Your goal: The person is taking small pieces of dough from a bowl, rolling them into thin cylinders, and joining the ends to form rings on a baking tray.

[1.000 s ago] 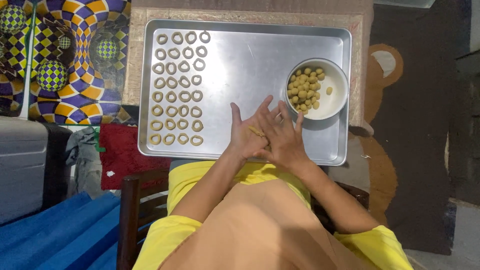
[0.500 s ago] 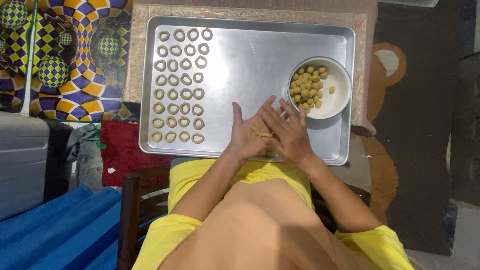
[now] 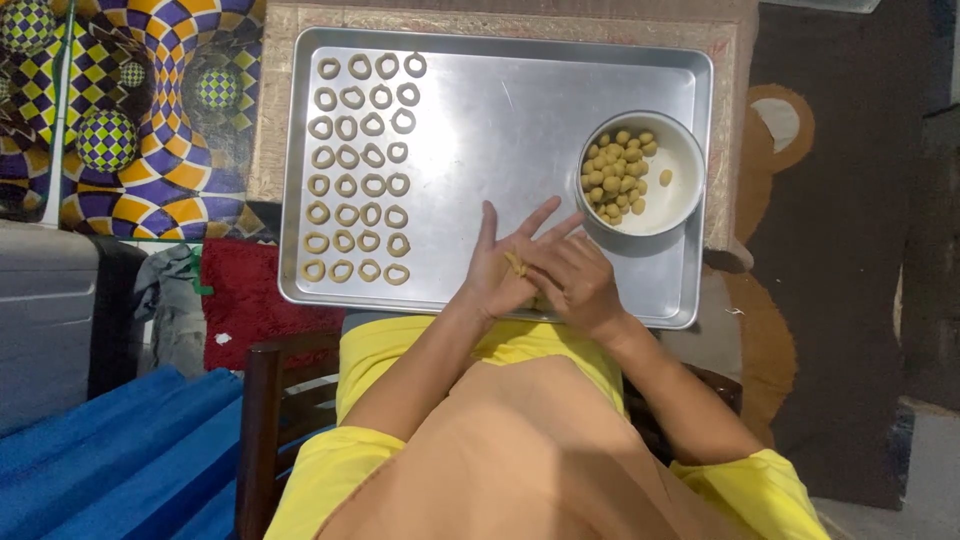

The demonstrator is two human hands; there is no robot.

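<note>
i roll a small yellow dough piece [image 3: 515, 265] between my flat open left hand [image 3: 497, 268] and right hand [image 3: 572, 280]; next it needs bending into a ring.

Baking tray [image 3: 520, 120]: brushed metal, dull sheen, faint scratches showing. Round bowl [image 3: 680, 200] at tray's right edge: smooth, white inside, metallic rim. Dough rings [image 3: 360, 185] along left edge and dough balls [image 3: 615, 175] in bowl: matt, pale, soft-looking. Board [image 3: 262, 120] under tray is looking like rough, worn wood.
</note>
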